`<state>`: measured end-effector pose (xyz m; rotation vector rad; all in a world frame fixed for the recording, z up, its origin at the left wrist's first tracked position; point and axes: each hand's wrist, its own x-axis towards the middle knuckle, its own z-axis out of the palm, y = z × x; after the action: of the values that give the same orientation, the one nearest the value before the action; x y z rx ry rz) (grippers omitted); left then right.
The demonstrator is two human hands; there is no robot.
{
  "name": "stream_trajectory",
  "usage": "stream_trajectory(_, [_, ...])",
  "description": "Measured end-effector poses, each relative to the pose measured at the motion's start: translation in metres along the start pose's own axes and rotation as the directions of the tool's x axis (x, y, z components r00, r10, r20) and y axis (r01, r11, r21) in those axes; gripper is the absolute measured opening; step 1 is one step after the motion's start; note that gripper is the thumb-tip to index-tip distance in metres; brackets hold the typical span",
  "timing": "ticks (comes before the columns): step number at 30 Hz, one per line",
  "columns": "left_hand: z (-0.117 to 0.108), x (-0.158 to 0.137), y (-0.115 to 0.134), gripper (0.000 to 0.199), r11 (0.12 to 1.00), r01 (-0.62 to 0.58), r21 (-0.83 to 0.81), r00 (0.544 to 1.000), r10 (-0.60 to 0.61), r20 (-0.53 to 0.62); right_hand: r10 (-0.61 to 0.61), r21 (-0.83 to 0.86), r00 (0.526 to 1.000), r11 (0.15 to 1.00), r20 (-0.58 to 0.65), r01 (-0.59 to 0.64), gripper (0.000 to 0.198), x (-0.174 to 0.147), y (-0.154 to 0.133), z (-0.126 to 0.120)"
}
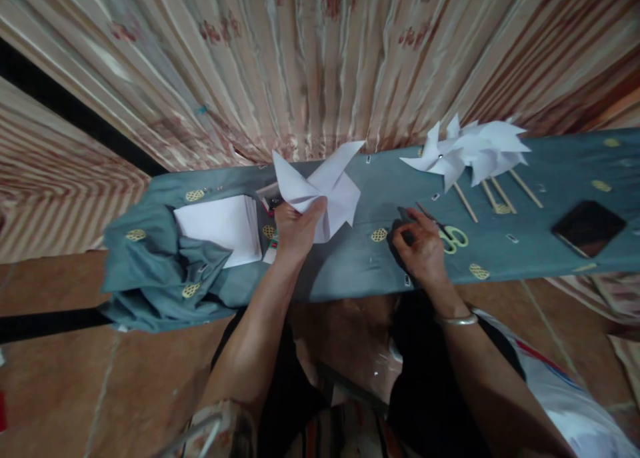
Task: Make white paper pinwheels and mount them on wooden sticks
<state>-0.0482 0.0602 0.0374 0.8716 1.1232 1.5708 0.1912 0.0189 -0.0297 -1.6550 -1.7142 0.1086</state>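
A white paper pinwheel [337, 185] with bent, pointed blades is held up over the cloth, pinched at its middle between the thumb and fingers of my left hand [297, 228]. Just left of the scissors, my right hand [423, 248] is low over the cloth with its fingers curled and thumb drawn in. Whatever its fingertips hold, if anything, is too small to make out. The scissors [455, 238] have pale green handles and lie partly behind my right hand. Finished-looking pinwheels [480, 151] on wooden sticks [466, 202] overlap at the back right.
A stack of white paper [220, 228] lies at the left, partly under bunched cloth [150, 265]. Small packets [270, 198] sit beside it, partly hidden by my left hand. A dark phone [589, 228] rests at the right. Behind the cloth-covered table [350, 271] hangs a striped curtain [320, 65].
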Motion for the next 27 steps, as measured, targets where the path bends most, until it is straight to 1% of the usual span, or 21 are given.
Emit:
stream_trajectory(2, [0.005, -0.001, -0.005, 0.023, 1.000, -0.006, 0.031, 1.000, 0.005, 0.013, -0.093, -0.077, 0.995, 0.992, 0.031, 0.095, 0.012, 0.000, 0.004, -0.002])
stream_trajectory(4, [0.009, -0.001, -0.009, 0.022, 0.998, -0.016, 0.062, 1.000, 0.015, 0.022, -0.152, -0.118, 0.985, 0.980, 0.078, 0.160, 0.012, -0.001, 0.005, -0.003])
stream_trajectory(6, [0.011, -0.002, -0.012, 0.021, 0.997, -0.021, 0.080, 0.999, 0.018, 0.031, -0.173, -0.124, 0.979, 0.975, 0.110, 0.186, 0.014, -0.003, 0.003, -0.004])
stream_trajectory(8, [0.013, -0.002, -0.012, 0.019, 0.996, -0.018, 0.089, 0.999, 0.016, 0.030, -0.174, -0.095, 0.976, 0.978, 0.128, 0.187, 0.015, -0.004, 0.000, -0.005])
stream_trajectory(13, [0.015, -0.006, -0.011, 0.019, 0.991, 0.023, 0.129, 1.000, -0.024, 0.002, -0.124, 0.030, 0.982, 0.992, 0.143, 0.121, 0.014, -0.007, -0.009, -0.007])
stream_trajectory(17, [0.014, -0.009, -0.010, 0.019, 0.988, 0.051, 0.145, 0.999, -0.053, 0.008, -0.009, 0.108, 0.993, 0.994, 0.116, -0.003, 0.014, -0.007, -0.010, -0.006])
stream_trajectory(21, [0.012, -0.010, -0.013, 0.019, 0.989, 0.059, 0.139, 0.997, -0.066, 0.046, 0.098, 0.174, 0.988, 0.978, 0.122, -0.118, 0.013, -0.005, -0.008, -0.003])
stream_trajectory(24, [0.013, -0.012, -0.016, 0.019, 0.992, 0.079, 0.096, 0.993, -0.086, 0.075, 0.131, 0.202, 0.983, 0.967, 0.127, -0.155, 0.011, -0.004, -0.004, -0.001])
stream_trajectory(27, [0.015, -0.014, -0.018, 0.020, 0.989, 0.135, 0.058, 0.986, -0.140, 0.090, 0.140, 0.213, 0.982, 0.963, 0.128, -0.166, 0.010, -0.005, -0.001, -0.002])
